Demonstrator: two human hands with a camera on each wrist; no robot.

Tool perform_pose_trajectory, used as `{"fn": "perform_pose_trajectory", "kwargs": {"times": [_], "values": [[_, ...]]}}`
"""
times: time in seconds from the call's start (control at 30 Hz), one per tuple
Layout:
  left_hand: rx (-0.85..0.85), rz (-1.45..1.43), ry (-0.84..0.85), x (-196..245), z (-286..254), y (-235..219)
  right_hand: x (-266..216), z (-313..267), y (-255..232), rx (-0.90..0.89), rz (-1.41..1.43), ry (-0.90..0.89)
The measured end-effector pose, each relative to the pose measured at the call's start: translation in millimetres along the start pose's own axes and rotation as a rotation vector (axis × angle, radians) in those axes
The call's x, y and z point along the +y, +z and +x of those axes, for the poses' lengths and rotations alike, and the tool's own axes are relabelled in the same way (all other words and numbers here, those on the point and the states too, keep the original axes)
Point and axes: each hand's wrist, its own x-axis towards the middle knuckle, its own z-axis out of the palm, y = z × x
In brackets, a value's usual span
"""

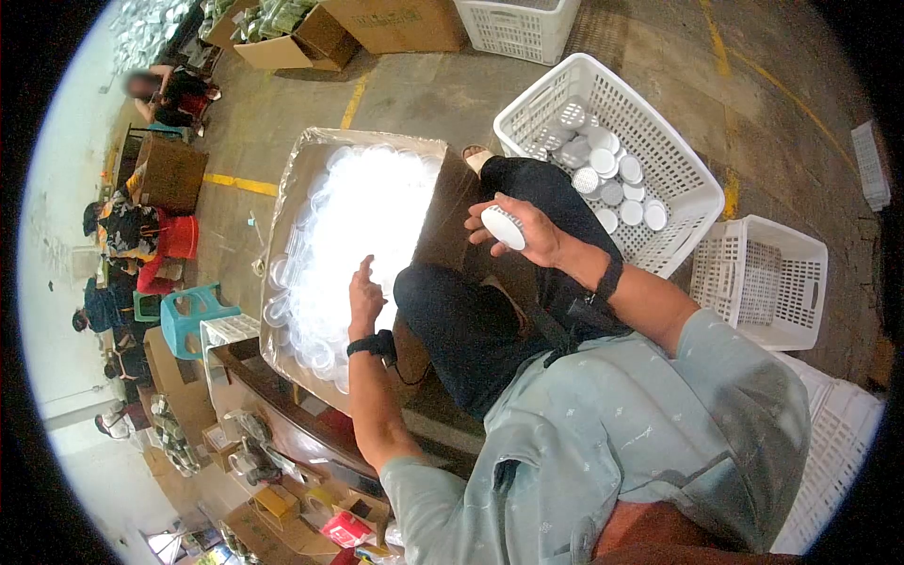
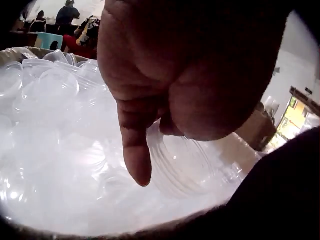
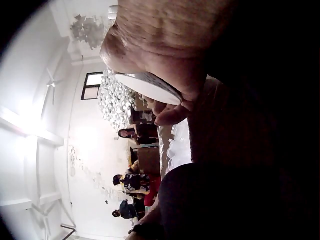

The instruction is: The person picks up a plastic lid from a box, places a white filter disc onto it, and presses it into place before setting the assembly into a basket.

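Note:
My right hand (image 1: 527,231) grips a round white disc (image 1: 503,228) between the knees and the white basket. In the right wrist view, that disc (image 3: 150,89) lies edge-on against the palm, with fingers (image 3: 171,114) curled beneath it. Over the large carton of clear round plastic pieces (image 1: 325,212), my left hand (image 1: 365,299) reaches with a finger extended. From the left wrist, the left hand (image 2: 170,75) hangs above the clear pieces (image 2: 45,130); one clear round piece (image 2: 182,162) is right behind its fingers, and contact cannot be made out.
A white basket (image 1: 702,174) to the right holds several white discs (image 1: 631,169). Another white basket (image 1: 815,282) stands beyond it. Open cartons (image 1: 391,24) are at the top. A teal stool (image 1: 193,315) and seated people (image 1: 127,226) are at the left.

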Motion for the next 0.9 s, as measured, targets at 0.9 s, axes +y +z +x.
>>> {"fn": "perform_pose_trajectory", "kwargs": {"times": [0.9], "values": [[0.090, 0.933, 0.325, 0.0, -17.8, -8.0, -2.4, -0.7, 6.6, 0.042, -0.093, 0.035]]}}
